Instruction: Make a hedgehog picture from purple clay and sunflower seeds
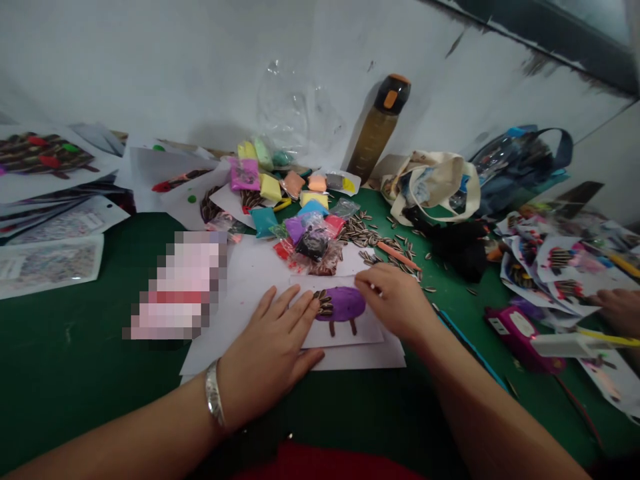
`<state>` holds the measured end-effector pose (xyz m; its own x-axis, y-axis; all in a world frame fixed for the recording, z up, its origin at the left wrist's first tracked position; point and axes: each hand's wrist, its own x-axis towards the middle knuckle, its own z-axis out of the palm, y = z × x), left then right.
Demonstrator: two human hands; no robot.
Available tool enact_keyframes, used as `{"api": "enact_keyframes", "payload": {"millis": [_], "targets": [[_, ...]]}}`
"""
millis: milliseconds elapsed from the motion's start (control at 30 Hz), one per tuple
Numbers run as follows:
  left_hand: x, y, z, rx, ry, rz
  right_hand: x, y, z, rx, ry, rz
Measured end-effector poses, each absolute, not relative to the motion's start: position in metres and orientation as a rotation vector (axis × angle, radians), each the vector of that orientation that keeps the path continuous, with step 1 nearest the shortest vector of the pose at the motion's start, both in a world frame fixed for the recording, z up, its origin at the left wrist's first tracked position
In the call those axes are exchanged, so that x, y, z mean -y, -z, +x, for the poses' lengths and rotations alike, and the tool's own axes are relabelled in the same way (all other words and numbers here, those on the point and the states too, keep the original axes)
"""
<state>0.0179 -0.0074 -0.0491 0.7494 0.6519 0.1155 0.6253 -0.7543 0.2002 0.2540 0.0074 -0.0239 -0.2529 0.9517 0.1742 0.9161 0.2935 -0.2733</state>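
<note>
A purple clay shape (349, 303) with two brown legs is stuck on a small white sheet (320, 338), over larger white paper (210, 347). Striped sunflower seeds (323, 304) are set in its left end. My left hand (273, 340) lies flat on the paper, fingers stretched, its fingertips at those seeds. At the clay's upper right edge is my right hand (393, 297), thumb and fingers pinched together; whatever they hold is hidden. Behind it lies a pile of loose sunflower seeds (363, 232) with an orange stick (399, 256) among them.
Bagged coloured clay (263, 221) is heaped behind the paper. A brown bottle (375, 130) and a cream cloth bag (443, 183) stand by the wall. A magenta tape measure (523, 337) and blue pencil (470, 350) lie rightward. Another person's hand (620, 308) shows at far right.
</note>
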Motion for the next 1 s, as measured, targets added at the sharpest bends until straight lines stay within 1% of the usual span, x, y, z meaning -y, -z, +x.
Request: {"api": "enact_keyframes", "payload": {"millis": [100, 233, 367, 500, 700, 900, 1000], "targets": [[0.007, 0.048, 0.018, -1.023, -0.271, 2.784, -0.024, 0.019, 0.270, 2.171, -0.036, -1.889], [0.007, 0.047, 0.018, -1.028, -0.305, 2.764, -0.040, 0.025, 0.275, 2.284, 0.108, -2.044], [0.008, 0.046, 0.017, -1.024, -0.295, 2.774, -0.048, 0.036, 0.274, 2.448, 0.328, -1.987], [0.008, 0.047, 0.016, -1.022, -0.297, 2.777, -0.048, 0.042, 0.276, 2.469, 0.367, -1.932], [0.008, 0.043, 0.016, -1.023, -0.245, 2.763, -0.038, 0.037, 0.272, 2.384, 0.229, -1.867], [0.009, 0.039, 0.012, -1.016, -0.191, 2.766, -0.015, 0.011, 0.257, 2.125, -0.274, -1.585], [0.010, 0.038, 0.010, -1.012, -0.213, 2.765, 0.001, -0.007, 0.247, 2.010, -0.353, -1.571]]}}
